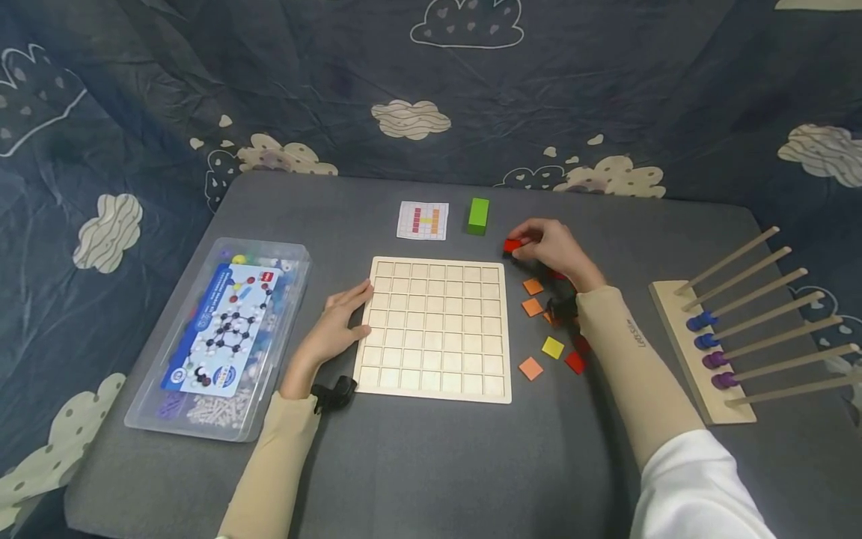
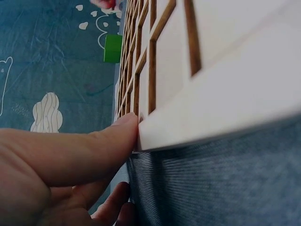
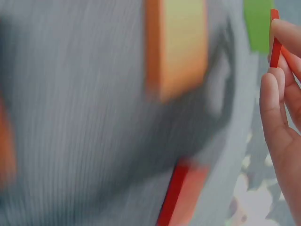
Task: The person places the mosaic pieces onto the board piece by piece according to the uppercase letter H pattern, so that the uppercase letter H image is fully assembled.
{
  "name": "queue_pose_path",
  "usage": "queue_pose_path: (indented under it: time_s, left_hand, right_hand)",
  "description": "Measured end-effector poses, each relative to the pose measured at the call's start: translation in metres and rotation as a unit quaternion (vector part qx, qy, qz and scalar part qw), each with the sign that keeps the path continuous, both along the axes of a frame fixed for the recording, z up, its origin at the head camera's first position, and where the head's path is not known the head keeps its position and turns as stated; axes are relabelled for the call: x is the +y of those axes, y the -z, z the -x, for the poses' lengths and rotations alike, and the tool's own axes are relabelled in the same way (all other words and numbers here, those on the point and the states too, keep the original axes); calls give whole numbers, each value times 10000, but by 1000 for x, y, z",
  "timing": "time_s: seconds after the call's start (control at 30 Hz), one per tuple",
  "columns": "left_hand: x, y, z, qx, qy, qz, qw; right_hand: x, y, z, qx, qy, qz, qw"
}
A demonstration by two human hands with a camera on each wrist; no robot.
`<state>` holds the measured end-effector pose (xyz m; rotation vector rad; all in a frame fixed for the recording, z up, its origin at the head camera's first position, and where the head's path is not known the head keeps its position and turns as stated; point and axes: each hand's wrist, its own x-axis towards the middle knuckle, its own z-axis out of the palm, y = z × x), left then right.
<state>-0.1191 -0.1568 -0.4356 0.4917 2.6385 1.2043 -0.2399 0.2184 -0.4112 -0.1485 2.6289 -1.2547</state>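
Observation:
A wooden grid board [image 1: 431, 329] with rows of shallow square cells lies flat on the table. My left hand [image 1: 334, 322] rests at its left edge, the thumb [image 2: 94, 148] touching the rim and the fingers extended. Beyond the board's upper right corner, my right hand [image 1: 555, 248] pinches a red square tile [image 1: 512, 245] between thumb and fingers. The right wrist view shows that red tile [image 3: 275, 40] edge-on. Below this hand are scattered tiles, among them an orange tile [image 1: 533, 286], a yellow tile [image 1: 553, 346] and a red tile [image 1: 575, 362]; the forearm partly hides others.
At the back are a printed pattern card [image 1: 422, 221] and a green block [image 1: 478, 215]. A clear plastic box [image 1: 222, 337] of molecule-model parts stands left. To the right, a wooden base [image 1: 697, 352] bears several pegs, some with blue and purple beads.

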Motion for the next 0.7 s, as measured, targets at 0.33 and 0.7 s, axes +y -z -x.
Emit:
queue_pose_path:
  time_s: [0.33,0.7]
  left_hand:
    - [2,-2,-1,-77,-84,-67,9999]
    - [2,-1,-1,-84,-154,-88,9998]
  right_hand:
    - [-66,-5,-19,5,-1133,578,9919]
    - [-122,0,-28,191,-1817,304,9827]
